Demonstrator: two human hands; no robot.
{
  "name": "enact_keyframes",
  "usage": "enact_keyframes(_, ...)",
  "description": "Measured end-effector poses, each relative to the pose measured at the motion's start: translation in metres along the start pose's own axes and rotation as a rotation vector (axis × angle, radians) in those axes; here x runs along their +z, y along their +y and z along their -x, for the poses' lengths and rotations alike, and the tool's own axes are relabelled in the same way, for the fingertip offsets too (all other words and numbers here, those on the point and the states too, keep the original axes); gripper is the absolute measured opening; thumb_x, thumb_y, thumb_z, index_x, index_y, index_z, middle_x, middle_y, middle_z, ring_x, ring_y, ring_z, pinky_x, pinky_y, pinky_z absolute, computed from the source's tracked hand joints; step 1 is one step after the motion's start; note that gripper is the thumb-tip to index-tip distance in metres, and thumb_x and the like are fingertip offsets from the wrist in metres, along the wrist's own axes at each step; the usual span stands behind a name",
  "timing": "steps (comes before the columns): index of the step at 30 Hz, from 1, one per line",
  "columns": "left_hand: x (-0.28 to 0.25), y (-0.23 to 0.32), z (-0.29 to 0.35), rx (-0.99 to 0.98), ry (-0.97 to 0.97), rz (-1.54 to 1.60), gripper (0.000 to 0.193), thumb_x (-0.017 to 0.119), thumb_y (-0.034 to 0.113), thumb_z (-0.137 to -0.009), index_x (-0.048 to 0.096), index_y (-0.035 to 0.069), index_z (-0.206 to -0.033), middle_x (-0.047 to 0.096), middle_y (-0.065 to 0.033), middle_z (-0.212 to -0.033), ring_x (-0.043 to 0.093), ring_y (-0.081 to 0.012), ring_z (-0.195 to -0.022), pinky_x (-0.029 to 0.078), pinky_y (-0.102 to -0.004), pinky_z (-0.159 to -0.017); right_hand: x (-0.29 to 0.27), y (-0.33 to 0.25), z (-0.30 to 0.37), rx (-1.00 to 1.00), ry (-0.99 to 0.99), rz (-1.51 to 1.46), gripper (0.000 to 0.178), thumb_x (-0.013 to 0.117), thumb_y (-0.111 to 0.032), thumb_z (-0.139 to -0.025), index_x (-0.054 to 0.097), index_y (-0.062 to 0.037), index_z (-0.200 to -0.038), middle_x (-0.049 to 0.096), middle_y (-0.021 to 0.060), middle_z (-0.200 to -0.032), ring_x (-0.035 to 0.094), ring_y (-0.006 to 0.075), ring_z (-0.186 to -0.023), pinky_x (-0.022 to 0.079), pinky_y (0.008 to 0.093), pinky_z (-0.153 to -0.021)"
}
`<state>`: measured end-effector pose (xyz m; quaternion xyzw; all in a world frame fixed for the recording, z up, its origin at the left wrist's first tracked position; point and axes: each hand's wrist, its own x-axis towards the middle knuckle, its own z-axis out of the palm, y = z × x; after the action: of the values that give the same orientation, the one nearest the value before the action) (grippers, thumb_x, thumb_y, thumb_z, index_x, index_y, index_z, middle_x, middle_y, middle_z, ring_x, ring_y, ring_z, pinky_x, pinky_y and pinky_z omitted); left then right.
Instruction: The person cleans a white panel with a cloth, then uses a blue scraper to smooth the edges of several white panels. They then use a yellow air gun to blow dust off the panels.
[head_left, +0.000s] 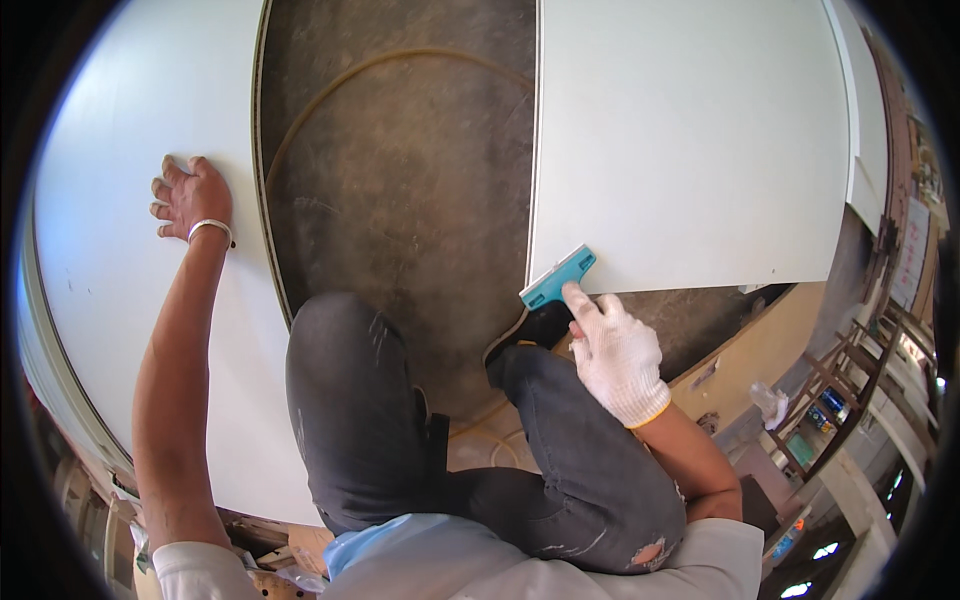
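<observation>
Scraper: teal body, pale straight strip along the far-left side. Position: at the near-left corner of the right white panel; contact between strip and panel cannot be confirmed from this view. The gloved right hand grips the scraper, index finger extended along it, the other fingers curled. The bare left hand lies on the left white panel, near its right edge, fingers spread and slightly bent, holding nothing.

Edges: the facing long edges of both panels border a strip of dark floor. A hose curves across the far part of this gap; the person's knees and a dark shoe occupy the near part. Open room remains between them.

Labels: a pale sheet at the far right bears reddish marks, too small to read.
</observation>
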<state>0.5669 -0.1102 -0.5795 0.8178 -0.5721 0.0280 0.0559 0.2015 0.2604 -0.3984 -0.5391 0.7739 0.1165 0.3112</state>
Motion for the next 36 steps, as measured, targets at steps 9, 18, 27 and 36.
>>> enact_keyframes(9,-0.008,0.006,0.004,0.000,-0.019,0.026,0.065,0.035,0.047,-0.102,0.031,0.019,-0.161,0.025,-0.0185,-0.168,0.017,-0.0491,-0.153,0.012,-0.0689,-0.119,-0.015,-0.009,-0.071,-0.038,0.319,-0.093,0.047,0.065,-0.014,-0.093,0.056,-0.0201,-0.139,0.064,0.0151,-0.097,0.068,0.0383,-0.084,0.056,0.0491,-0.070)
enact_keyframes(18,-0.008,0.007,0.007,-0.013,-0.018,0.028,0.065,0.035,0.045,-0.102,0.031,0.019,-0.162,0.024,-0.0190,-0.168,0.016,-0.0498,-0.154,0.011,-0.0690,-0.121,0.009,-0.011,0.002,0.119,0.039,0.028,0.050,0.065,-0.020,-0.095,0.053,-0.0239,-0.143,0.064,0.0157,-0.099,0.070,0.0398,-0.080,0.057,0.0510,-0.071)
enact_keyframes(27,-0.011,0.009,0.007,-0.012,-0.032,0.023,0.065,0.035,0.046,-0.103,0.030,0.019,-0.162,0.022,-0.0187,-0.170,0.015,-0.0502,-0.154,0.011,-0.0689,-0.121,-0.033,-0.025,-0.108,0.100,0.333,0.031,0.045,0.063,-0.019,-0.096,0.055,-0.0161,-0.140,0.066,0.0185,-0.099,0.069,0.0400,-0.085,0.057,0.0517,-0.073)
enact_keyframes(36,0.000,0.000,0.009,-0.005,0.015,-0.012,0.065,0.038,0.050,-0.104,0.030,0.023,-0.162,0.023,-0.0140,-0.170,0.016,-0.0467,-0.155,0.013,-0.0677,-0.121,-0.023,-0.025,-0.054,0.214,0.066,0.022,0.050,0.065,-0.017,-0.093,0.054,-0.0189,-0.142,0.064,0.0200,-0.100,0.068,0.0405,-0.084,0.055,0.0513,-0.073)
